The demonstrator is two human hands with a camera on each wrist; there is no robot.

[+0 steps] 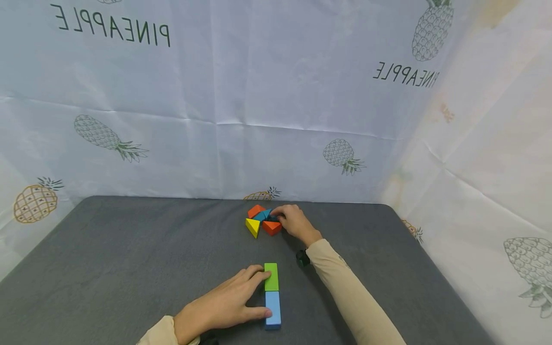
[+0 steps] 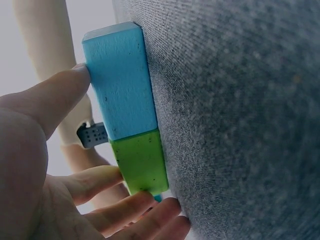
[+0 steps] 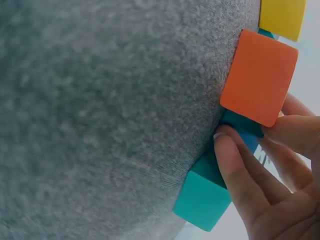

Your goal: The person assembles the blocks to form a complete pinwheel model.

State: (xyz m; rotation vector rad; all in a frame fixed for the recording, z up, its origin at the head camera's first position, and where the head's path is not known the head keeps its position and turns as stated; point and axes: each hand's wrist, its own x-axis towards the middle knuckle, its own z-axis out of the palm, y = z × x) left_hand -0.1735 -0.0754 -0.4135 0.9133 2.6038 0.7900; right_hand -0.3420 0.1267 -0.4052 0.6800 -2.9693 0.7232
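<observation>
Table (image 1: 151, 249): covered in dark grey, woven-looking cloth; its far corners are rounded.
Green block (image 1: 271, 280): laid flat along the table's depth.
Pale blue block (image 1: 273, 304): set end to end with the green block, touching, on its near side.
Near orange block (image 1: 272, 228): placed well beyond the green block, almost straight behind it.
Yellow triangular block (image 1: 253, 227): placed beyond the green block, slightly to its left.
Far orange block (image 1: 256, 211): placed farthest beyond the green block, also slightly left.
Blue pieces (image 1: 260, 216): seen beyond the green block, between both orange ones.
Dark blue piece (image 3: 243, 123): partly hidden, beyond the green block, just beside the near orange block.
</observation>
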